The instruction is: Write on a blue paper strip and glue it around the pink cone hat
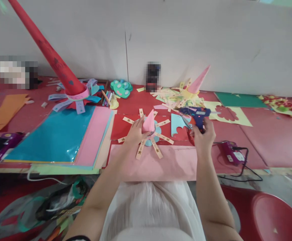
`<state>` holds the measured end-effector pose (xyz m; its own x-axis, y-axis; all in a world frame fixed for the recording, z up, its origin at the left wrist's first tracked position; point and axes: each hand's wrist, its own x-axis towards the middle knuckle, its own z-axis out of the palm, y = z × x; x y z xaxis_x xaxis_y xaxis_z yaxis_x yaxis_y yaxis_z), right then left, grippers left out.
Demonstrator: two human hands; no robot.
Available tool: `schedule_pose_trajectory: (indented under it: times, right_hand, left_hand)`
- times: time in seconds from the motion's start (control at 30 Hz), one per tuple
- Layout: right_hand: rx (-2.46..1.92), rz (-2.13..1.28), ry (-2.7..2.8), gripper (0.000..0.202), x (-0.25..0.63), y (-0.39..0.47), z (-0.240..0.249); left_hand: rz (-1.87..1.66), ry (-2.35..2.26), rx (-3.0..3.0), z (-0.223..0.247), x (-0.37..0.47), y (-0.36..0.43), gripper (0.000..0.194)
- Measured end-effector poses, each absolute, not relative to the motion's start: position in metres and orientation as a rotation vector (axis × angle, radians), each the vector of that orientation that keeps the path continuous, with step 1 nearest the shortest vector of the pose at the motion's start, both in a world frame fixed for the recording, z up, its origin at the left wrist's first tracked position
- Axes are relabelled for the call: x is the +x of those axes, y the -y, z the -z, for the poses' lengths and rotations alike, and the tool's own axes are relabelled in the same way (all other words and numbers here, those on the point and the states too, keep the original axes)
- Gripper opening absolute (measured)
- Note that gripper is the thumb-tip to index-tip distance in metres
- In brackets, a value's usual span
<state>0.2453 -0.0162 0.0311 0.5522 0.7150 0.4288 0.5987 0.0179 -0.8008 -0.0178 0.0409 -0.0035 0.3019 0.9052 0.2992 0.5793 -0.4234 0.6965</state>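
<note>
My left hand (136,131) is closed around the lower part of a small pink paper cone (149,122). The cone stands upright amid a ring of cream paper strips (157,151) marked with letters and brown stars. Light blue rounded paper pieces (157,138) show between the strips. In my right hand (205,134) is a blue hot glue gun (198,114), its nozzle pointing left toward the cone but apart from it. Scissors (186,122) lie just under the glue gun, by a cut piece of light blue paper (176,123). My right fingertips are partly hidden.
A tall red cone (58,65) stands at the left, behind blue sheets (53,134). Another pink cone (199,80) sits among paper scraps at the back. A purple power strip (232,153) with a black cord lies right. Markers (107,97) are at the back; a red stool (277,216) is below.
</note>
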Motion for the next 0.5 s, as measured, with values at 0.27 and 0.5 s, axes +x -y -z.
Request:
schedule_pose_trajectory:
  times: [0.27,0.5]
  right_hand:
    - [-1.795,-0.323,0.978,0.046,0.212,0.042,0.013]
    - [-1.745,-0.444,1.015,0.041,0.202,0.041,0.024]
  left_hand:
    - [-0.965,-1.354,2.117,0.0,-0.018,-0.04,0.061]
    - [-1.028,-1.322,2.155,0.005,-0.016,-0.038,0.062]
